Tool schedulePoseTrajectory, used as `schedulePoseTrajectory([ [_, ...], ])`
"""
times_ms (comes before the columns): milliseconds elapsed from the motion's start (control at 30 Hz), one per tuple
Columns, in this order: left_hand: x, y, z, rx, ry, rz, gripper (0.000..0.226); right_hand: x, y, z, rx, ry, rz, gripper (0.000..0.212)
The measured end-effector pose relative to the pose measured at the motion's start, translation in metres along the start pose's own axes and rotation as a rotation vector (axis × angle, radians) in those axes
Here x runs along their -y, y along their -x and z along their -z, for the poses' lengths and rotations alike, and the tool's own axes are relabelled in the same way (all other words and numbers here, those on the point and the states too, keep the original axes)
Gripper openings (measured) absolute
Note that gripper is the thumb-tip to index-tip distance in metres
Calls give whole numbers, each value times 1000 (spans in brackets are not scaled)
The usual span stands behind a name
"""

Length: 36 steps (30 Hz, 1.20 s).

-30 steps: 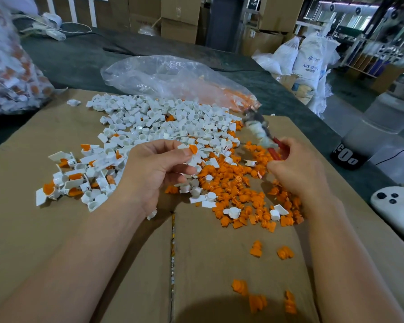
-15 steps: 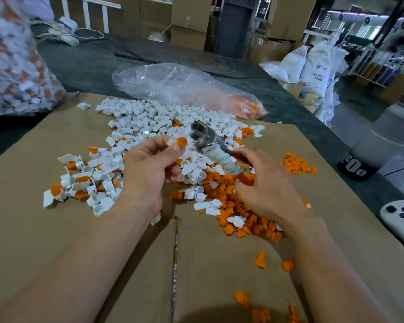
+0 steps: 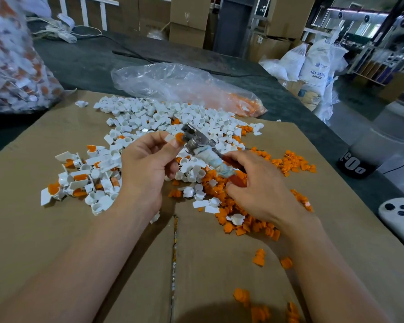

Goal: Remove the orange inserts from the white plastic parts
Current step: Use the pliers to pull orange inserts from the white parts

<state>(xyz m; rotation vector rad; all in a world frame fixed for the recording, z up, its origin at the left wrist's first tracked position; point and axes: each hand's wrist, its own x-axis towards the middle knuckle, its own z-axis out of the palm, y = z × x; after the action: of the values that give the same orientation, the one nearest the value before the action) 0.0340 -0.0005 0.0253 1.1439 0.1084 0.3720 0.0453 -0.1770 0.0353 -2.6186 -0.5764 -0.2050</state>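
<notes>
Over the cardboard's middle, left hand (image 3: 147, 164): was raised, and pinched a white plastic part (image 3: 170, 138) between thumb and forefinger, other fingers curled beneath.
Orange insert (image 3: 179, 137): sat in that part, at the fingertips, facing right.
Right hand (image 3: 261, 190): hovered just right of centre and gripped the red handles of a metal tool (image 3: 194, 138) (shank wrapped in pale cloth).
Tool head: touched the orange insert; could not be told whether clamped on it.
Far half of the cardboard (image 3: 56, 241): was covered with a heap of empty white parts (image 3: 163, 115), reaching nearly to the far edge.
Left side, between the edge and the left hand: held a cluster of unprocessed parts (image 3: 79, 178), orange showing in several.
Right of centre: was strewn with loose orange inserts (image 3: 233, 217), under and beyond the right hand, with strays toward the near edge.
Beyond the far edge: clear plastic bag (image 3: 173, 82), lay on the dark table (image 3: 79, 64), orange pieces in its right end.
Beside the far-left corner: bulging sack (image 3: 14, 66) of mixed white and orange pieces.
</notes>
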Motion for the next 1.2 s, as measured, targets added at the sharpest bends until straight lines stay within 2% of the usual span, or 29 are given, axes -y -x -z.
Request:
schedulePoseTrajectory([
  [100, 1, 1, 0, 5, -8, -2, 14, 0, 0, 0, 13, -19, 12, 56],
  [200, 1, 2, 1, 13, -12, -6, 15, 3, 1, 1, 22, -12, 2, 59],
  [333, 1, 3, 0, 24, -18, -14, 15, 3, 2, 2, 40, -35, 39, 37],
  [500, 0, 3, 1, 39, -20, -12, 15, 3, 3, 2, 16, -69, 53, 26],
  [1000, 1, 3, 2, -38, -1, 40, 26, 11, 2, -5, -36, -54, 46, 14],
  [1200, 0, 4, 2, -51, -7, 53, 24, 10, 3, -7, -45, -43, 49, 19],
])
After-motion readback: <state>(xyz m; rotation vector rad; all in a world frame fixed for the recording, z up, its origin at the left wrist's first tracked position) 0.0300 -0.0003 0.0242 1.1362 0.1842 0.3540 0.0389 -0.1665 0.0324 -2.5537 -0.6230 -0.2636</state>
